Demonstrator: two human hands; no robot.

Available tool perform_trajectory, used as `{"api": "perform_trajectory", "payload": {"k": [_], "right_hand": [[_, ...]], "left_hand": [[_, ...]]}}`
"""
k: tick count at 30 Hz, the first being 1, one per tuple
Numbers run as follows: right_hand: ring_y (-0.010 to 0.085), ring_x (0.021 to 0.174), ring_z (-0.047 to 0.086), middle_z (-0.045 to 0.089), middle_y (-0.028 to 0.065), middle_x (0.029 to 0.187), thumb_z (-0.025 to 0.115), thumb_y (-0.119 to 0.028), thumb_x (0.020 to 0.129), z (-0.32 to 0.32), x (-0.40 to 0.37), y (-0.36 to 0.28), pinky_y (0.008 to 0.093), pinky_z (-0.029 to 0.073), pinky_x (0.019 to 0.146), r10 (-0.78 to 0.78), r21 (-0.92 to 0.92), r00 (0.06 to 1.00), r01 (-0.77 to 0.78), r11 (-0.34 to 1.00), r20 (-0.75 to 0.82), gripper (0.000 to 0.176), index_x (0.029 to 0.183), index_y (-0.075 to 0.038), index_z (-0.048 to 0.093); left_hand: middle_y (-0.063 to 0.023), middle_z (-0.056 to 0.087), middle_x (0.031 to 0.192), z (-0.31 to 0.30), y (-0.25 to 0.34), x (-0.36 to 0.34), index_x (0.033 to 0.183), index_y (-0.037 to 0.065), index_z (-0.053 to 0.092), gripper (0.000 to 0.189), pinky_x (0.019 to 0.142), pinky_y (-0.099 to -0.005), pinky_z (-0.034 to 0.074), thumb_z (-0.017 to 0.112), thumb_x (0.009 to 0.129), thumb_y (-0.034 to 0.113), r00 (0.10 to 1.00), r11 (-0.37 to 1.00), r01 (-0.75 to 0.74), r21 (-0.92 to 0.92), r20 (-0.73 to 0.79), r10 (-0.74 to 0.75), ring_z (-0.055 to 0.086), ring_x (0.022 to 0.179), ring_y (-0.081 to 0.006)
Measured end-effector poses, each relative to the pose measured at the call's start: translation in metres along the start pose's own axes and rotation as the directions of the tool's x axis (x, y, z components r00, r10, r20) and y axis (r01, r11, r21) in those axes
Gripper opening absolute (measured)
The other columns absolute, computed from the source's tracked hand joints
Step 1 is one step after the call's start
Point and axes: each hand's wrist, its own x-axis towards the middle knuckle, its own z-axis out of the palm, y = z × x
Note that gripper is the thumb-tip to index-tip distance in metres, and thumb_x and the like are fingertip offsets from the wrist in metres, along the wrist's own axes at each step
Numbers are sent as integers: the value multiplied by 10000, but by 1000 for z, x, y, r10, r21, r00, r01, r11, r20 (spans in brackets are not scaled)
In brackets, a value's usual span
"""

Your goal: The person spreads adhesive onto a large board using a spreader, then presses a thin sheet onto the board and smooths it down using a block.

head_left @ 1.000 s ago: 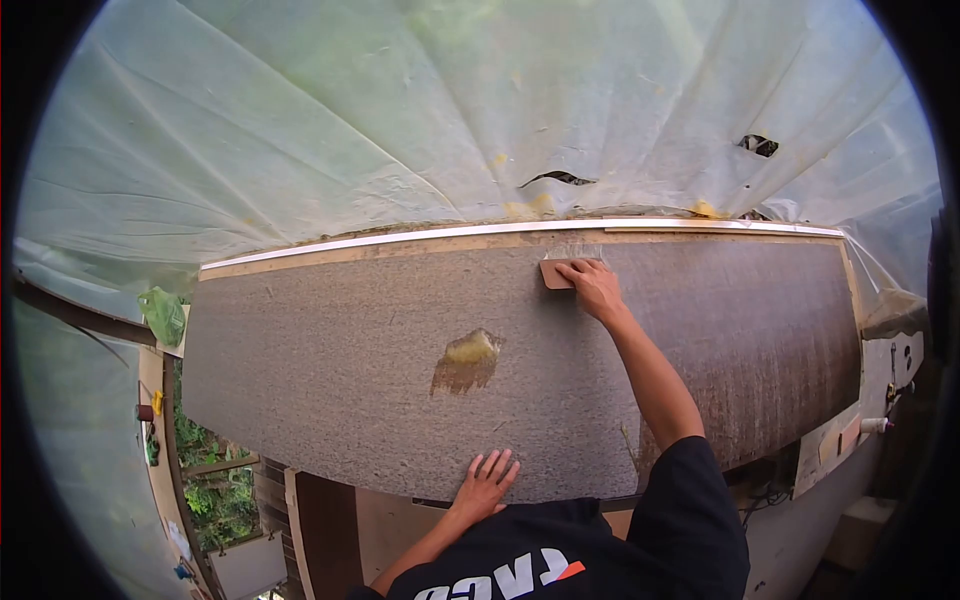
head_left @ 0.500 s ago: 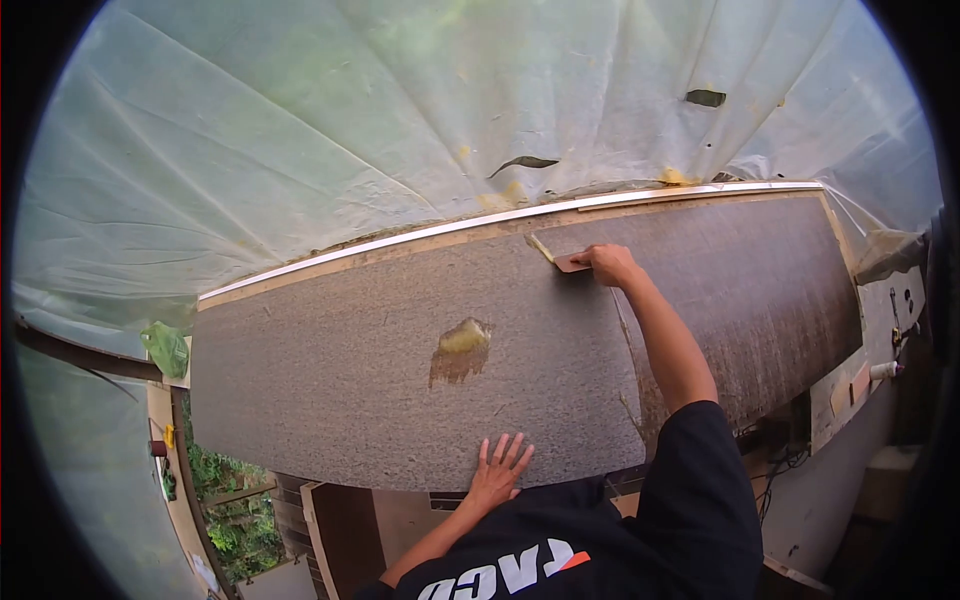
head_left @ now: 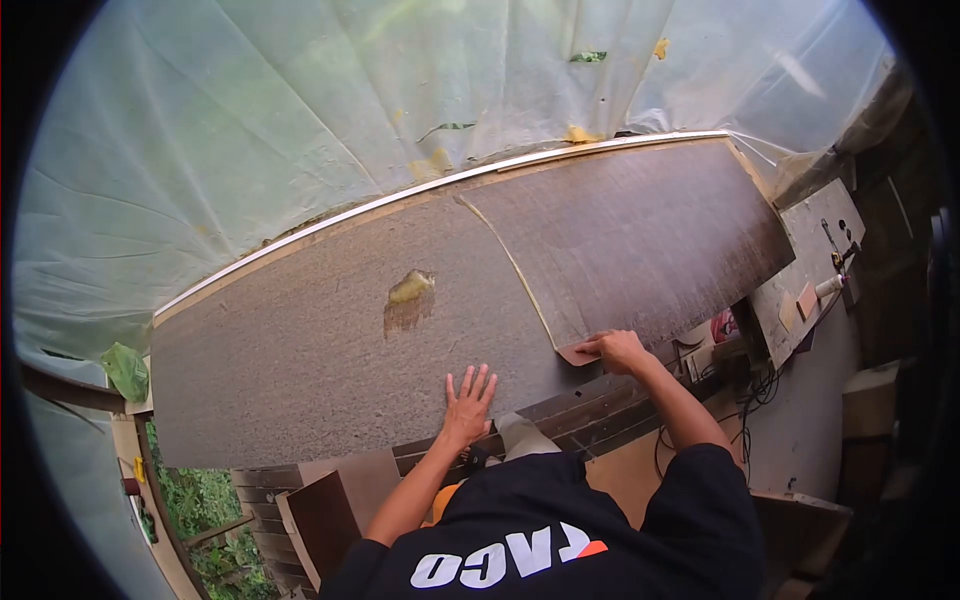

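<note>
A large grey-brown speckled panel (head_left: 290, 350) lies in front of me. My right hand (head_left: 622, 350) grips a thin, flat brown spreader (head_left: 577, 354) at the panel's near edge. From the spreader, a narrow ridge of yellowish glue (head_left: 520, 275) runs back towards the far edge. Right of that ridge the surface looks smoother and shinier; to its left it is duller and grainy. A thick yellow puddle of glue (head_left: 412, 288) sits on the dull part, with a wet brown smear below it. My left hand (head_left: 467, 408) rests on the panel near its front edge, fingers spread.
Plastic sheeting (head_left: 300, 110) hangs behind the panel, with small tears. A white strip (head_left: 440, 184) follows the far edge. A green plastic bag (head_left: 125, 372) is at the left end. On the right are a side board with tools (head_left: 815, 250) and dark cables (head_left: 765, 390) below.
My right hand has drawn the spreader from near the far edge to the near edge, and a long glue ridge now shows. The view has shifted; my left hand stays flat on the panel.
</note>
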Motion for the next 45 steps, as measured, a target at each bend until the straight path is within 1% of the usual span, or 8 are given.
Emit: {"api": "perform_trajectory", "payload": {"k": [9, 10, 13, 17, 22, 27, 33, 45], "right_hand": [[347, 984, 638, 674, 175, 1034, 515, -150, 850, 54, -95, -13, 428, 517, 833, 82, 35, 952, -97, 995, 296, 480, 1214, -444, 617], [392, 958, 629, 674, 163, 1042, 464, 39, 736, 40, -100, -18, 409, 506, 849, 137, 137, 957, -177, 975, 256, 689, 1240, -406, 610], [35, 801, 512, 632, -56, 828, 456, 108, 747, -9, -103, -34, 236, 454, 705, 143, 777, 989, -128, 616, 49, 470, 1141, -34, 669], [50, 770, 501, 577, -80, 790, 536, 61, 793, -27, -40, -14, 244, 436, 686, 49, 813, 981, 129, 567, -189, 272, 1022, 13, 674], [248, 1013, 638, 681, 94, 1119, 453, 107, 783, -88, 73, -83, 320, 479, 878, -41, 523, 797, 433, 734, -603, 517, 1219, -109, 629], [308, 1152, 551, 588, 86, 1263, 479, 6, 841, -95, 209, -118, 370, 477, 926, -159, 56, 670, 287, 956, -725, 492, 1256, -225, 610], [311, 1255, 450, 502, 106, 1346, 494, -103, 882, -71, 326, -122, 471, 368, 1046, -253, -157, 728, 198, 967, -637, 439, 1288, -253, 563], [360, 1342, 368, 420, 148, 1437, 439, -103, 909, -38, 401, -112, 505, 251, 1122, -265, -249, 778, 145, 958, -569, 506, 1396, -242, 445]], "left_hand": [[-111, 194, 1567, 9, -3, 0, 1482, 134, 279, 942, 1128, -636, 99, 759, 687, 292, 998, 1000, 10, 11, -54, -9, 159, 1449, -323], [-111, 194, 1567, 6, -5, 3, 1482, 134, 279, 942, 1128, -636, 99, 759, 687, 292, 997, 1000, 29, 3, -65, -29, 159, 1449, -323], [-123, 197, 1565, 4, -1, -10, 1473, 106, 290, 904, 1147, -587, 130, 745, 710, 273, 995, 1000, -5, 14, -103, 7, 173, 1445, -324], [-161, 248, 1538, 15, -9, -27, 1450, 71, 334, 844, 1155, -546, 156, 717, 722, 257, 989, 999, -26, 43, -147, 33, 211, 1430, -337], [-150, 292, 1521, 7, -19, -86, 1421, 47, 377, 692, 1157, -470, 206, 627, 789, 181, 987, 999, -28, -35, -162, 22, 260, 1412, -318], [-194, 321, 1488, -7, -37, -109, 1396, 19, 387, 704, 1137, -482, 239, 676, 786, 220, 984, 999, 27, -29, -178, -32, 304, 1381, -336], [-181, 288, 1507, -17, -50, -109, 1409, 30, 365, 872, 1127, -531, 202, 783, 701, 322, 941, 952, 303, -47, -142, -307, 282, 1387, -332], [-140, 315, 1492, -13, -50, -103, 1394, 89, 397, 918, 1092, -541, 227, 820, 603, 282, 917, 924, 368, -106, -124, -380, 313, 1350, -307]]}}
